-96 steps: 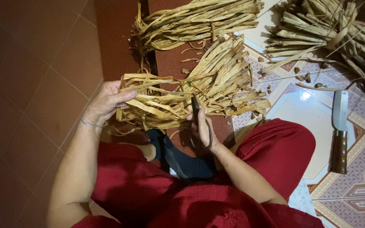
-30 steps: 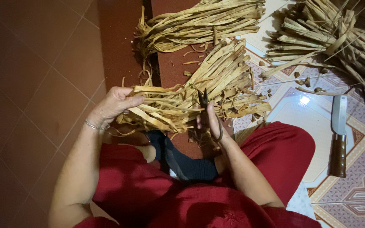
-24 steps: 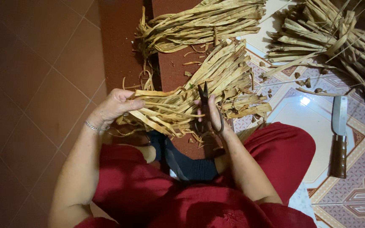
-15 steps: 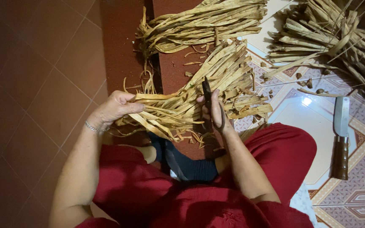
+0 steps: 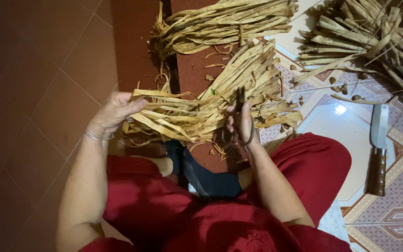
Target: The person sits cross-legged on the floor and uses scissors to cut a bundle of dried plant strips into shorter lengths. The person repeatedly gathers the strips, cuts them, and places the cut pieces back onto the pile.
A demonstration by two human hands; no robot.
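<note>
**A:** What is each hand doing?

**B:** The left hand (image 5: 115, 112), left of centre in the frame, is closed around one end of a bundle of dried leaf strips (image 5: 183, 119). It holds the bundle roughly level above the lap, probably so the strips stay gathered and taut. The right hand (image 5: 241, 126), just right of centre, has its fingers curled tight through the loops of dark scissors (image 5: 238, 116). The blades point up into the other end of the bundle.

**A:** Are the blades open?

**B:** I cannot tell; the strips cover them.

**A:** What lies around?

**B:** Two more heaps of the same strips lie on the floor. One pile (image 5: 225, 21) is at top centre on the red tiles and a looser heap (image 5: 364, 42) is at upper right. Small cut scraps (image 5: 339, 86) are scattered on the patterned floor (image 5: 397, 154). A knife with a wooden handle (image 5: 378, 149) lies flat at the right edge, well apart from both hands, seemingly set aside within reach. The person sits in red clothing (image 5: 173, 205).
</note>
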